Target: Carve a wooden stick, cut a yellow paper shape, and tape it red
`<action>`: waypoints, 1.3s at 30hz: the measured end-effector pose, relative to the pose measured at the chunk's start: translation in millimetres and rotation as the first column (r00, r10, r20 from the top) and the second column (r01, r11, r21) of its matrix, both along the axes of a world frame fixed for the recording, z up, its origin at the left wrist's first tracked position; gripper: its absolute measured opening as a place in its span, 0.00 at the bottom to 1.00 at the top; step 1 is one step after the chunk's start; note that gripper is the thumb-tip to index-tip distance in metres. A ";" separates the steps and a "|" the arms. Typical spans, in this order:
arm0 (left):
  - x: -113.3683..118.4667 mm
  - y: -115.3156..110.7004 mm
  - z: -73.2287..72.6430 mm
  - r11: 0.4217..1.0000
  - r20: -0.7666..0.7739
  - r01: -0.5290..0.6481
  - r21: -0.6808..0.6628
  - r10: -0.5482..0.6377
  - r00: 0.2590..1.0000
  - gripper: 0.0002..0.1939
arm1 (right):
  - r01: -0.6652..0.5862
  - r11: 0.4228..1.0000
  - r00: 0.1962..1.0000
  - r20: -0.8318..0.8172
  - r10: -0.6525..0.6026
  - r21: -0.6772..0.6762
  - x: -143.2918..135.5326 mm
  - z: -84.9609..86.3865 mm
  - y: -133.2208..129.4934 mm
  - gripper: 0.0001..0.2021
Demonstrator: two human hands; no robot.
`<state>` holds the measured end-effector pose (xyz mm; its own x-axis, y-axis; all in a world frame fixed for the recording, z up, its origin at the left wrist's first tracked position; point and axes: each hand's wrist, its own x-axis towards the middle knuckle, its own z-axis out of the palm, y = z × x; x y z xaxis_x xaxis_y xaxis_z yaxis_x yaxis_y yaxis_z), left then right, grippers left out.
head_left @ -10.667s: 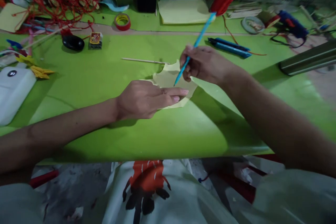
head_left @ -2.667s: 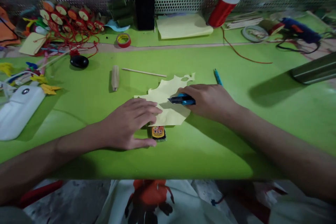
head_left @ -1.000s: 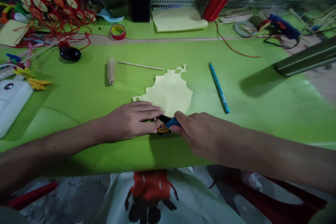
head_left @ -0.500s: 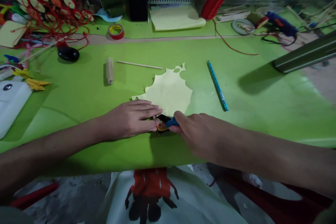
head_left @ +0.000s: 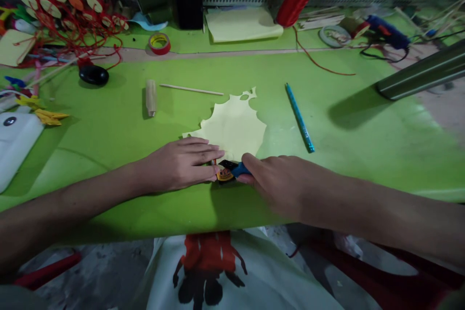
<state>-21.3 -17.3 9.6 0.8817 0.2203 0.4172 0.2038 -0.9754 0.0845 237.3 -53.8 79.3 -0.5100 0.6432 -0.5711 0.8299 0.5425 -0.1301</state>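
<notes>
My right hand (head_left: 278, 179) is closed around the blue handle of a cutter knife (head_left: 240, 169). Its dark blade points left, over a small flat piece with a yellow and black printed label (head_left: 225, 175). Palm down, my left hand (head_left: 179, 164) lies with its fingers stretched out. Those fingertips rest on the lower edge of a pale yellow paper sheet (head_left: 234, 123) and at the left side of the labelled piece. The sheet has scalloped, cut-out edges. A bit of red and white shows between the fingers, too small to name.
A teal pencil (head_left: 300, 117) lies right of the sheet. A thin stick (head_left: 192, 89) and a clear-looking block (head_left: 150, 98) lie behind it. Along the back are a tape roll (head_left: 159, 43), a red thread spool (head_left: 296, 2) and a glue gun (head_left: 388, 31). A metal cylinder (head_left: 421, 75) stands right.
The knife and my right hand have shifted slightly right, showing more of the blade and the labelled piece. My left hand stays nearly in place.
</notes>
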 end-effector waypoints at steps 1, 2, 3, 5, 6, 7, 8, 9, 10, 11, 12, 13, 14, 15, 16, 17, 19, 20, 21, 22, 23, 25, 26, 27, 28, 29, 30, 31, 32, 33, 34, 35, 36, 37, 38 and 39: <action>0.0 0.0 0.3 1.000 0.002 0.000 0.000 0.000 1.000 0.10 | -0.002 1.000 1.000 -0.003 0.002 -0.002 0.7 0.0 0.5 0.10; 0.0 0.0 0.7 1.000 0.004 0.000 -0.003 0.000 1.000 0.10 | -0.002 1.000 1.000 -0.003 0.002 -0.004 1.4 0.0 1.2 0.10; -0.1 0.0 1.1 1.000 0.002 0.001 -0.005 -0.001 1.000 0.10 | -0.003 1.000 1.000 -0.004 0.003 -0.005 2.1 -0.1 2.1 0.10; -0.1 0.2 1.7 1.000 -0.009 0.002 -0.007 -0.002 1.000 0.10 | -0.011 1.000 1.000 -0.002 0.010 -0.003 3.4 -0.3 3.9 0.10; -0.1 0.3 1.9 1.000 -0.016 0.001 -0.006 -0.001 1.000 0.10 | -0.019 1.000 1.000 0.007 0.019 0.002 4.1 -0.3 4.7 0.10; -0.1 0.4 2.1 1.000 -0.021 0.001 -0.005 -0.001 1.000 0.10 | -0.032 0.999 0.999 0.017 0.032 0.010 4.8 -0.2 5.4 0.10; -0.1 0.5 2.2 1.000 -0.024 0.000 -0.005 0.000 1.000 0.10 | -0.044 0.999 0.999 0.032 0.043 0.018 5.5 -0.1 6.0 0.10; 0.0 0.6 2.3 1.000 -0.025 -0.001 -0.005 0.001 1.000 0.09 | -0.054 0.998 0.998 0.047 0.053 0.026 6.3 0.1 6.4 0.09; 0.1 0.6 2.4 1.000 -0.025 -0.001 -0.006 0.001 1.000 0.09 | -0.062 0.998 0.997 0.056 0.060 0.032 7.1 0.3 6.8 0.09; 0.2 0.5 2.5 1.000 -0.026 -0.002 -0.008 0.001 1.000 0.10 | -0.069 0.997 0.996 0.055 0.067 0.038 8.2 0.4 7.0 0.09; 0.3 0.4 2.6 1.000 -0.025 -0.003 -0.011 0.003 1.000 0.10 | -0.074 0.996 0.996 0.045 0.072 0.044 9.4 0.3 7.2 0.08; 0.5 0.3 2.7 1.000 -0.025 -0.004 -0.013 0.004 1.000 0.10 | -0.079 0.995 0.997 0.030 0.077 0.053 10.8 -0.1 7.3 0.08; 0.7 0.2 2.8 1.000 -0.020 -0.004 -0.014 0.004 1.000 0.10 | -0.085 0.994 0.996 0.012 0.085 0.063 12.4 -0.5 7.3 0.08; 1.0 0.1 2.8 1.000 -0.015 -0.003 -0.015 0.002 1.000 0.11 | -0.093 0.993 0.996 -0.005 0.094 0.075 14.2 -1.1 7.3 0.07; 1.2 0.1 2.8 1.000 -0.010 -0.001 -0.016 0.001 1.000 0.11 | -0.103 0.991 0.994 -0.020 0.105 0.087 15.9 -1.8 7.3 0.06; 1.4 0.1 2.8 1.000 -0.006 0.001 -0.018 -0.001 1.000 0.12 | -0.114 0.989 0.992 -0.035 0.118 0.099 17.6 -2.4 7.4 0.06; 1.8 0.2 2.7 1.000 -0.008 0.001 -0.022 -0.001 1.000 0.12 | -0.139 0.983 0.987 -0.058 0.147 0.121 20.6 -3.1 8.0 0.05; 1.9 0.2 2.6 1.000 -0.009 0.000 -0.024 0.000 1.000 0.13 | -0.147 0.981 0.986 -0.060 0.156 0.127 21.9 -3.3 8.5 0.05; 1.9 0.2 2.6 1.000 -0.009 0.000 -0.026 0.000 1.000 0.13 | -0.153 0.980 0.985 -0.058 0.161 0.128 23.0 -3.3 9.0 0.04; 1.9 0.3 2.5 1.000 -0.006 0.001 -0.028 -0.001 1.000 0.13 | -0.158 0.979 0.985 -0.054 0.165 0.126 24.0 -3.3 9.6 0.04; 1.9 0.3 2.4 1.000 -0.005 0.003 -0.030 -0.003 1.000 0.13 | -0.162 0.979 0.984 -0.050 0.170 0.124 25.1 -3.3 10.0 0.03; 2.0 0.4 2.3 1.000 0.001 0.005 -0.031 -0.005 1.000 0.12 | -0.175 0.976 0.982 -0.052 0.183 0.132 27.4 -3.6 10.3 0.03; 2.0 0.5 2.3 1.000 -0.001 0.004 -0.031 -0.004 1.000 0.12 | -0.182 0.973 0.980 -0.057 0.191 0.142 28.5 -3.9 10.0 0.03; 2.0 0.6 2.2 1.000 -0.002 0.004 -0.030 -0.004 1.000 0.13 | -0.187 0.970 0.978 -0.062 0.199 0.156 29.7 -4.3 9.5 0.04; 2.0 0.7 2.1 1.000 -0.003 0.003 -0.030 -0.003 1.000 0.13 | -0.191 0.967 0.977 -0.064 0.204 0.169 30.6 -4.9 8.8 0.04; 2.0 0.9 2.1 1.000 -0.001 0.002 -0.030 -0.002 1.000 0.13 | -0.193 0.965 0.976 -0.068 0.207 0.178 31.5 -5.5 8.0 0.05; 2.0 1.0 2.0 1.000 0.001 0.001 -0.030 -0.001 1.000 0.13 | -0.195 0.964 0.975 -0.074 0.211 0.183 32.2 -6.1 7.3 0.05; 2.0 1.0 2.0 1.000 0.004 0.001 -0.030 -0.001 1.000 0.13 | -0.198 0.963 0.973 -0.082 0.215 0.185 33.0 -6.5 6.8 0.06; 2.0 1.0 2.0 1.000 0.008 0.002 -0.029 -0.001 1.000 0.14 | -0.202 0.962 0.971 -0.091 0.222 0.185 33.8 -6.7 6.6 0.06; 2.0 0.9 2.0 1.000 0.012 0.002 -0.026 -0.002 1.000 0.14 | -0.208 0.961 0.967 -0.105 0.230 0.184 34.9 -6.3 6.9 0.06; 2.0 0.8 1.9 1.000 0.014 0.001 -0.022 0.000 1.000 0.14 | -0.212 0.960 0.963 -0.125 0.237 0.183 36.3 -5.2 7.9 0.06; 1.9 0.6 1.8 1.000 0.015 -0.001 -0.019 0.001 1.000 0.13 | -0.209 0.961 0.960 -0.151 0.237 0.182 38.1 -3.2 9.7 0.06; 1.8 0.4 1.6 1.000 0.016 -0.004 -0.017 0.004 1.000 0.13 | -0.193 0.965 0.957 -0.181 0.226 0.179 40.2 -0.4 12.4 0.07; 1.7 0.2 1.3 1.000 0.021 -0.006 -0.018 0.007 1.000 0.12 | -0.163 0.971 0.956 -0.216 0.199 0.174 42.4 3.0 15.9 0.08; 1.4 0.2 0.8 1.000 0.027 -0.010 -0.022 0.010 1.000 0.11 | -0.118 0.979 0.955 -0.251 0.158 0.167 44.6 6.7 20.4 0.11; 1.1 0.2 0.3 1.000 0.034 -0.010 -0.028 0.011 0.999 0.10 | -0.063 0.986 0.954 -0.282 0.105 0.154 46.5 10.2 25.6 0.13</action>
